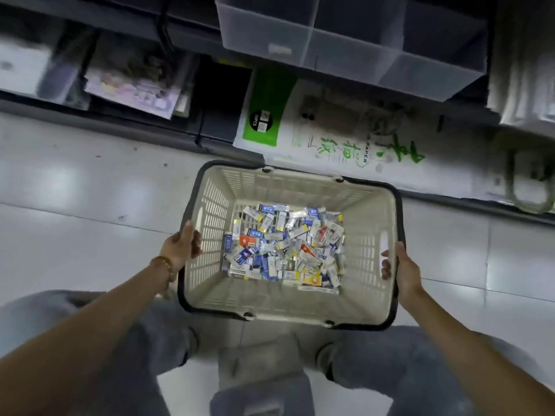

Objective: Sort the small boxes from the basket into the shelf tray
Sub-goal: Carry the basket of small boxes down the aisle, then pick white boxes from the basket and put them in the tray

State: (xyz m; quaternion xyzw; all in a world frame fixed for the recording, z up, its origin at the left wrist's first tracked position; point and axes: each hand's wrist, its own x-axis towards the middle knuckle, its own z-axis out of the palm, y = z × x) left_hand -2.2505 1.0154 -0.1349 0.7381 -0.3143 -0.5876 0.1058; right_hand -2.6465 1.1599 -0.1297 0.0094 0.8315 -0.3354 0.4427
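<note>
Tiled floor (90, 190). Clear shelf tray (264, 28) at top of view. Beige basket (300, 295) sits lower, centre. Small boxes (283, 244) are piled loose on basket bottom. Left hand (180, 246) grips left rim, fingers curled over. Right hand (402, 268) grips right wall, fingers thru slot. Bead bracelet (165, 262) on left wrist.

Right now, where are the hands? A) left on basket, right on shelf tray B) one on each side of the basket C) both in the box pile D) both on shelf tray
B: the left hand grips the left rim of the basket, the right hand grips its right side; the small boxes lie untouched inside.
</note>
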